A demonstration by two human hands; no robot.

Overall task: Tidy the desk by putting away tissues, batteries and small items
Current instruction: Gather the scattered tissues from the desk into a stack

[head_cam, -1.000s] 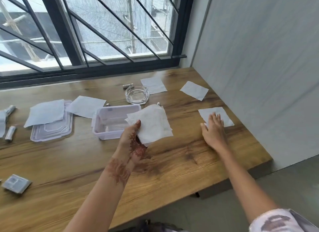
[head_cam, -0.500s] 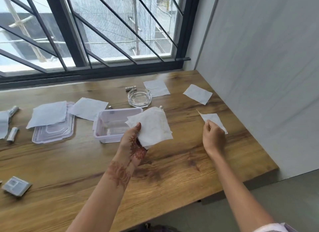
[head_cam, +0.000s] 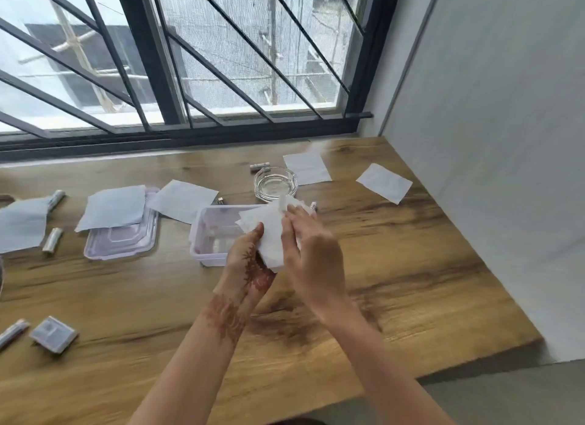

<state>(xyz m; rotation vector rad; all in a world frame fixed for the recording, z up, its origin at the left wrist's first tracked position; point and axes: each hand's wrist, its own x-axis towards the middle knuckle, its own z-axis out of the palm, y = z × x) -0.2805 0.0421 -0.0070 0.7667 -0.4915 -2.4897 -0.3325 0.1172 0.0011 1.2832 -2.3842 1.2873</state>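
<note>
- Above the open plastic container (head_cam: 218, 235), mid-surface: left hand (head_cam: 245, 260) pinching a stack of white tissues (head_cam: 269, 231), thumb on top.
- Right hand (head_cam: 311, 250): fingers laid over the stack's right side; a folded tissue apparently beneath them, blurred.
- Wooden surface (head_cam: 395, 266): loose tissues by the wall (head_cam: 384, 183) and behind the glass ashtray (head_cam: 276, 183); container lid (head_cam: 122, 244) left; batteries (head_cam: 52, 240) far left.

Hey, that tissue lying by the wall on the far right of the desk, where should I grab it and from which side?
Pinch the near corner of the tissue, coming from above and the front. It lies flat on the desk, so lift a corner with your fingers first.
</note>
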